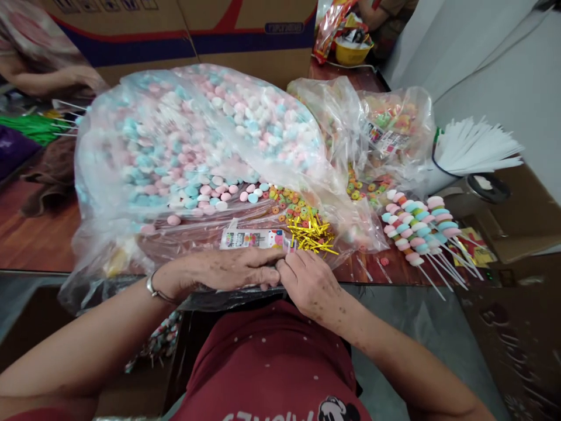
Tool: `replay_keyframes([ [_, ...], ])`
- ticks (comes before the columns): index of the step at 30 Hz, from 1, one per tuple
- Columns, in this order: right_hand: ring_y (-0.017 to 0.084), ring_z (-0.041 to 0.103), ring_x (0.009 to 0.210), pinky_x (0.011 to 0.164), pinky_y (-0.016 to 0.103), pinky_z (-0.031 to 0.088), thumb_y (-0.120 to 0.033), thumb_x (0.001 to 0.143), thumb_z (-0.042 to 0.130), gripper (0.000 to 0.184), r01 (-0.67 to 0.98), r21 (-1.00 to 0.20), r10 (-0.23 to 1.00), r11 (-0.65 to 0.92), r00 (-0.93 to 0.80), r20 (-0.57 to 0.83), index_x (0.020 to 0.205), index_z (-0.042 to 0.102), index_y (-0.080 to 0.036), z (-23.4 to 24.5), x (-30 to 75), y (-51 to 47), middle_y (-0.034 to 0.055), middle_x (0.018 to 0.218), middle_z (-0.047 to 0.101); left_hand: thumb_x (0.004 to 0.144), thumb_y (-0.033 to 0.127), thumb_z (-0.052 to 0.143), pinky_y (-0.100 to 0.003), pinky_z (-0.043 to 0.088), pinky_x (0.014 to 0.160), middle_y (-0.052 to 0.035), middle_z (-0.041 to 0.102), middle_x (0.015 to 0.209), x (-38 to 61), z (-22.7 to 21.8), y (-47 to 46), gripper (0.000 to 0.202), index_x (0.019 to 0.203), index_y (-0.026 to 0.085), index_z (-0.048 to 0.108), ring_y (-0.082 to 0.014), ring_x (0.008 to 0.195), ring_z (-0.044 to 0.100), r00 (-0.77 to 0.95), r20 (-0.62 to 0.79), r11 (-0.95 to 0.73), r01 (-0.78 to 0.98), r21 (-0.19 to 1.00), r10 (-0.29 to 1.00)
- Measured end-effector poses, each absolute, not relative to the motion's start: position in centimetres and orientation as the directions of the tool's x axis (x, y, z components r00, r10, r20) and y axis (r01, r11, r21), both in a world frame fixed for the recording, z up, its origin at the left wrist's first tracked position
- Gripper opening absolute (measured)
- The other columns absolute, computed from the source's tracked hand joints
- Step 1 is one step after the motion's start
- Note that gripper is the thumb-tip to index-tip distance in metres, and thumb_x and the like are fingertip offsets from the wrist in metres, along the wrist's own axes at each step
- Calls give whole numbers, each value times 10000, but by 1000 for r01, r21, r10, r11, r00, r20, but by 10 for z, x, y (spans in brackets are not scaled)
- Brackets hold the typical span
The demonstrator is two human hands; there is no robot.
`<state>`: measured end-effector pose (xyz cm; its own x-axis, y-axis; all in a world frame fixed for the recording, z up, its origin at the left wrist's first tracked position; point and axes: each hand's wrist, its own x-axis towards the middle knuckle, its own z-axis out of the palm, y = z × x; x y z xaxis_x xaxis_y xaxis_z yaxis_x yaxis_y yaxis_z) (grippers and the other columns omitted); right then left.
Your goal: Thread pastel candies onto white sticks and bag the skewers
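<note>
My left hand (228, 270) lies at the table's near edge with its fingers pressed together, pointing right, closed on something I cannot make out. My right hand (307, 280) meets it fingertip to fingertip, fingers curled in a pinch just below a small printed packet (249, 238). A heap of gold twist ties (312, 234) lies right above my hands. Behind them a big clear bag (184, 146) holds pink, blue and white marshmallow candies, with ring-shaped coloured sweets (289, 203) spilling at its mouth.
Several finished candy skewers (418, 231) lie at the right on the wooden table (35, 240). A cup of white sticks (473, 149) stands further right. A second clear bag (385, 134) holds coloured sweets. Cardboard boxes (245, 35) stand behind. Another person's arm (52, 76) rests at far left.
</note>
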<state>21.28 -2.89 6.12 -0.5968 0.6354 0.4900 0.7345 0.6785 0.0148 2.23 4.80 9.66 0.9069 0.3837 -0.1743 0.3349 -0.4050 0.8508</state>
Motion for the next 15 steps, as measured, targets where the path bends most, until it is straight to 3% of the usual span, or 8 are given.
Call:
replay_keyframes([
  [3,210,514,775,731,342,398,-111,956,347,259,711,8,647,703,-645,406,876,592,-134,62,217,-33,80,790,583,924,263,519,-260,509,793,-46,724,1002,22,84,49,261,1147,223,649,-207,923,672,935,-121,-359,245,901,333],
  [6,200,529,750,713,335,407,-83,916,388,221,745,-149,758,650,-621,198,845,586,-150,57,220,-33,80,801,613,936,213,485,-268,506,777,-70,714,968,27,78,35,219,1088,189,641,-191,856,661,931,-6,-541,217,812,365],
  [9,150,500,652,632,288,386,-135,914,416,201,749,-509,836,425,-540,-96,771,553,-167,55,226,-28,36,726,600,932,91,381,-327,510,766,-121,684,943,31,78,16,259,1065,123,601,-208,831,634,903,107,-817,319,481,416],
  [12,96,438,558,561,240,358,-304,956,403,309,454,-891,793,11,-546,-269,686,490,-182,55,232,-26,-31,600,490,929,52,355,-363,512,736,-138,666,892,33,78,4,244,1025,92,576,-221,799,616,912,243,-944,325,65,330],
  [13,83,405,516,523,229,341,-365,952,410,344,319,-937,775,-140,-554,-304,664,469,-188,54,232,-26,-50,564,442,933,59,369,-356,512,717,-132,666,875,33,77,2,220,1014,96,570,-215,781,613,913,302,-955,295,-28,273],
  [15,66,326,441,446,220,289,-450,919,446,382,118,-918,745,-378,-551,-377,630,435,-200,52,230,-29,-77,514,363,937,68,385,-336,512,685,-124,672,871,32,74,2,194,1009,109,561,-203,768,614,897,407,-961,243,-128,173],
])
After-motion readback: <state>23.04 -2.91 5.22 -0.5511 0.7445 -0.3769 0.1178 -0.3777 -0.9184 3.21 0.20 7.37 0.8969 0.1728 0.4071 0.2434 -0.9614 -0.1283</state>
